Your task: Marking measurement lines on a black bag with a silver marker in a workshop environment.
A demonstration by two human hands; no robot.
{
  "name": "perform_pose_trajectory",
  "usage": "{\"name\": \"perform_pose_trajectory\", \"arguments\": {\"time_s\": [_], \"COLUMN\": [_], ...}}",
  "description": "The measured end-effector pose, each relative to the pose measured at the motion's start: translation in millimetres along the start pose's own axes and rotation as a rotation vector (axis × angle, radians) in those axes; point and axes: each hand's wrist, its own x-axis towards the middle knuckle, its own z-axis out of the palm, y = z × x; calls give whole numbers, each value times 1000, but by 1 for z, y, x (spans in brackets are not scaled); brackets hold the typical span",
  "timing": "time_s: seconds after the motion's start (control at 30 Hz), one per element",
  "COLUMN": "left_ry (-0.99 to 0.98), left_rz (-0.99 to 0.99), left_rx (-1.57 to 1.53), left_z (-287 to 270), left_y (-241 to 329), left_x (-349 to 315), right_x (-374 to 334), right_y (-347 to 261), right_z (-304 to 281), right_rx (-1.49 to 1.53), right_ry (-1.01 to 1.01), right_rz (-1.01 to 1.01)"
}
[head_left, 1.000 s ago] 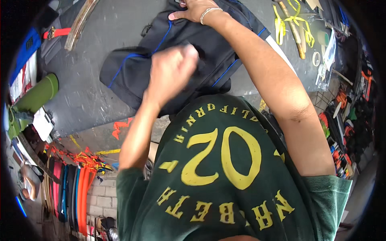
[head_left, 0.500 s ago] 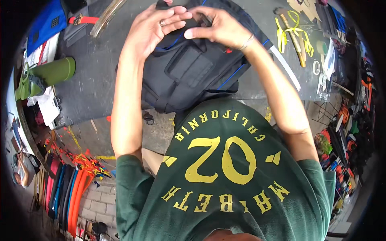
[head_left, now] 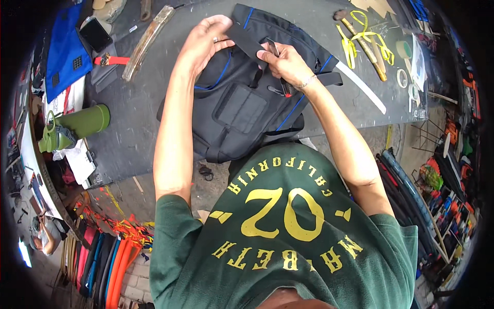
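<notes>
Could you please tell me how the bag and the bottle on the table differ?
The bag is black and blue, while the bottle is green. The bag is larger than the bottle. The bag looks soft and creased; the bottle is a smooth cylinder. Both are on the dark table.

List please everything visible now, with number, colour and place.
Table: one, dark grey, upper half
Backpack: one, black with blue piping, on table
Raised strap: one, black, above backpack
Tool: one, dark, upper centre
Bottle: one, green, table's left side
Flat cloth: one, blue, upper left
Phone: one, black, upper left
Band: one, red, upper left
Wooden handle: one, brown, upper right
Ribbon: count unclear, yellow, upper right
Tape rolls: at least two, green and whitish, right
Strip: one, white, right of backpack
Long pieces: several, orange and blue, lower left
Side clutter: many, mixed colours, both edges
Shirt: one, dark green, below
Left hand: one, near strap
Right hand: one, gripping tool
</notes>
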Motion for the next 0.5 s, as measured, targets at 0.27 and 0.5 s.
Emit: {"name": "perform_pose_trajectory", "arguments": {"time_s": [0.27,0.5], "left_ry": [65,221], "left_rz": [93,308], "left_rx": [261,505], "left_z": [-21,-201], "left_y": [-12,112], "left_x": [2,12], "right_x": [1,-50], "right_y": [-10,-23], "right_z": [4,-56], "right_rx": [-243,-455], "right_ry": [-3,69], "right_rz": [-90,21]}}
